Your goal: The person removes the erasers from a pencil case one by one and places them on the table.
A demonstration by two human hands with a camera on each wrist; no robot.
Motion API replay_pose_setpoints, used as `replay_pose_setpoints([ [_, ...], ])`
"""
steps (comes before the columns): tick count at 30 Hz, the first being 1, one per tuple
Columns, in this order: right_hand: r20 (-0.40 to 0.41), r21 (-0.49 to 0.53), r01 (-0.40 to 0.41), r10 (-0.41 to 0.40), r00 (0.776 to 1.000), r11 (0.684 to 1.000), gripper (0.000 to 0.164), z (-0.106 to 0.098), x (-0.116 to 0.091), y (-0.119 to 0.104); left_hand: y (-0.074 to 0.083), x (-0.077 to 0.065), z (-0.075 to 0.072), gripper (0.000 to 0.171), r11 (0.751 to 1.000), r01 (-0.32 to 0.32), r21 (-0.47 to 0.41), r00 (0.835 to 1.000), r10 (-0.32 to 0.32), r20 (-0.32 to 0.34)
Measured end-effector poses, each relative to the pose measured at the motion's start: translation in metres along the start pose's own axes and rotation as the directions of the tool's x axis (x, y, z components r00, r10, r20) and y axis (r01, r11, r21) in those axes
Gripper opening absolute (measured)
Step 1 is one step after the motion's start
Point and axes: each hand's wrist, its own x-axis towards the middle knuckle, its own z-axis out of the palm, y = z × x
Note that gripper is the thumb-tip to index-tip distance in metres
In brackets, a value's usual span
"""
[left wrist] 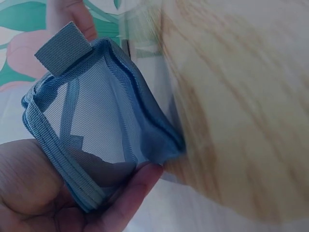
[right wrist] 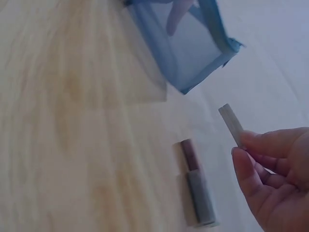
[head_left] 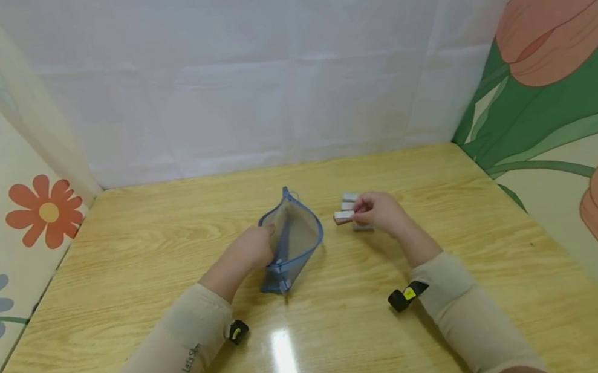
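Note:
My left hand (head_left: 249,247) grips the side of a blue mesh zipper pouch (head_left: 301,260), whose mouth gapes upward on the table. In the left wrist view, fingers and palm wrap the zipper edge of the pouch (left wrist: 72,171); a fabric tab sticks out at one end. To the right of the pouch, my right hand (head_left: 383,211) pinches a slim pale-grey bar (right wrist: 231,122) between thumb and fingertip. Under it lie a maroon piece (right wrist: 190,153) and a grey piece (right wrist: 202,200), end to end. More small grey pieces (head_left: 350,197) lie by the right hand, partly hidden.
The wood-grain table (head_left: 146,239) runs back to a white cloth backdrop (head_left: 247,107). Flower-printed panels (head_left: 557,141) stand on both sides. Light glares off the table near its front, between the forearms.

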Motion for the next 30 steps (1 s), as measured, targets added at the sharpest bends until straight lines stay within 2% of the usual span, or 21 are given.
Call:
replay_pose_setpoints([
  [4, 0.015, -0.123, -0.002, 0.004, 1.000, 0.992, 0.013, 0.005, 0.003, 0.008, 0.000, -0.003, -0.001, 0.059, 1.000, -0.006, 0.000, 1.000, 0.006, -0.004],
  [7, 0.029, -0.163, -0.016, 0.021, 0.999, 0.986, 0.012, 0.011, 0.004, 0.011, 0.000, -0.006, -0.003, 0.059, 1.000, -0.010, -0.007, 1.000, 0.010, -0.010],
  [13, 0.024, -0.151, -0.058, 0.062, 0.998, 0.987, 0.011, 0.017, 0.006, 0.011, -0.001, -0.010, -0.011, 0.066, 0.999, -0.031, -0.029, 0.999, 0.030, -0.029],
  [19, 0.024, -0.233, -0.038, 0.045, 0.999, 0.972, 0.011, 0.019, 0.008, 0.012, 0.002, -0.015, -0.015, 0.065, 0.997, -0.080, -0.015, 0.996, 0.079, -0.030],
  [26, 0.031, -0.283, -0.048, 0.059, 0.998, 0.958, 0.012, 0.023, 0.009, 0.012, 0.005, -0.018, -0.013, 0.059, 0.992, -0.121, -0.031, 0.991, 0.119, -0.064],
  [30, 0.034, -0.263, -0.056, 0.068, 0.997, 0.963, 0.009, 0.023, 0.009, 0.011, 0.007, -0.018, -0.010, 0.056, 0.990, -0.143, -0.017, 0.987, 0.141, -0.076],
])
